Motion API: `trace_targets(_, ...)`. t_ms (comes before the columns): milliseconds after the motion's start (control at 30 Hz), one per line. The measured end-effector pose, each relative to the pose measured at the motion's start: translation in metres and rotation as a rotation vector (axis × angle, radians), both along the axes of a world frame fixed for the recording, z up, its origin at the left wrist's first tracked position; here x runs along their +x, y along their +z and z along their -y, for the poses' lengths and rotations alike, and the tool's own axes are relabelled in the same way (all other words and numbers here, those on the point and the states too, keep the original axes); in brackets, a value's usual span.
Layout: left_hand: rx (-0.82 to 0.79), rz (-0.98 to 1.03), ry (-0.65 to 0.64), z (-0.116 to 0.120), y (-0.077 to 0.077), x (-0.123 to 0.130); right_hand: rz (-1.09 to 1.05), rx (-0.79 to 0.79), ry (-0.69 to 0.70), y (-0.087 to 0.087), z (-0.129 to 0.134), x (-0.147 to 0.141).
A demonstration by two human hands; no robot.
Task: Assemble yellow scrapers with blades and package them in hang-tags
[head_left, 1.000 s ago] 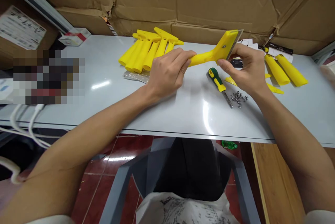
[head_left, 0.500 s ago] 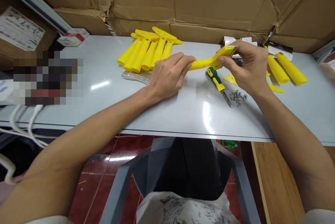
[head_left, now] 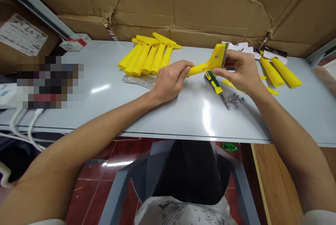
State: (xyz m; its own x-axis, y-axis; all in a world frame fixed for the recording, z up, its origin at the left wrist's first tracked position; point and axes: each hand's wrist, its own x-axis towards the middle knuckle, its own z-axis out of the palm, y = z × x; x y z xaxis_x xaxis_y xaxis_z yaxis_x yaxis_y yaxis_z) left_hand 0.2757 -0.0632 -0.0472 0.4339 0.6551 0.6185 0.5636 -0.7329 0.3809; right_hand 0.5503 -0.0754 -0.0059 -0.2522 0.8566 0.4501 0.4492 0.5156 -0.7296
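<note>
Presently holding a yellow scraper (head_left: 206, 67) over the middle of the worktop (head_left: 173, 120), using both hands. Gripping the handle end in a closed left hand (head_left: 172, 80), knuckles upward; pinching the head with the right hand (head_left: 238, 70), thumb at the lower corner, fingers by the metal blade (head_left: 224, 55).

Lying crosswise in long axis, roughly along the worktop's front edge, and climbing a little toward the right in the view. Bending upward at the flared head, aimed right, blade edge outermost, a screw (head_left: 216, 56) facing the camera.

Just below the head, aslant on the glossy pale surface: a green-and-yellow screwdriver (head_left: 215, 85), tip toward the near right, beside a loose heap of small screws (head_left: 235, 100). Behind the left hand, a row of yellow scraper handles (head_left: 147, 55) near flat metal strips (head_left: 139, 80). Beyond the right hand, two more yellow handles (head_left: 273, 72) and some black-and-white packaging (head_left: 275, 54).

Around all this: creased cardboard (head_left: 194, 4) along the back, a labelled carton (head_left: 23, 37) and white cables (head_left: 33, 123) at the left, a grey chair (head_left: 118, 190) on red floor tiles (head_left: 89, 193).
</note>
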Motion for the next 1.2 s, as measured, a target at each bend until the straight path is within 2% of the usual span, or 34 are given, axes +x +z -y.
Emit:
trace_targets(167,-0.104,0.085,-0.045,0.002,0.003,0.002,-0.037,-0.005,0.039,-0.001,-0.003,0.002)
trace_targets(267,-0.179,0.168,-0.049,0.001,0.004,0.002,-0.001,-0.007,0.056,0.004,-0.007,0.015)
trace_targets(333,-0.233,0.251,-0.048,-0.001,0.005,0.001,0.103,0.043,-0.017,0.009,-0.013,0.033)
trace_targets(400,-0.27,0.338,-0.051,-0.006,0.005,0.0,0.319,0.15,-0.175,0.011,-0.022,0.056)
trace_targets(467,-0.302,0.415,-0.066,-0.014,0.004,-0.003,0.502,0.214,-0.274,0.008,-0.033,0.078)
trace_targets(567,-0.392,0.509,-0.116,-0.026,0.0,-0.007,0.654,0.184,-0.257,-0.003,-0.048,0.102)
trace_targets(633,-0.451,0.556,-0.158,-0.033,-0.003,-0.009,0.636,0.173,-0.228,-0.011,-0.053,0.111)
trace_targets(767,-0.479,0.572,-0.194,-0.036,-0.007,-0.01,0.506,0.184,-0.16,-0.021,-0.057,0.115)
trace_targets(867,-0.465,0.53,-0.151,-0.034,-0.006,-0.008,0.544,0.199,-0.154,-0.02,-0.056,0.114)
trace_targets(1100,-0.409,0.499,-0.085,-0.036,-0.003,-0.008,0.753,0.199,-0.309,-0.014,-0.054,0.105)
trace_targets(1200,-0.401,0.536,-0.075,-0.038,-0.002,-0.008,0.745,0.17,-0.342,-0.014,-0.053,0.102)
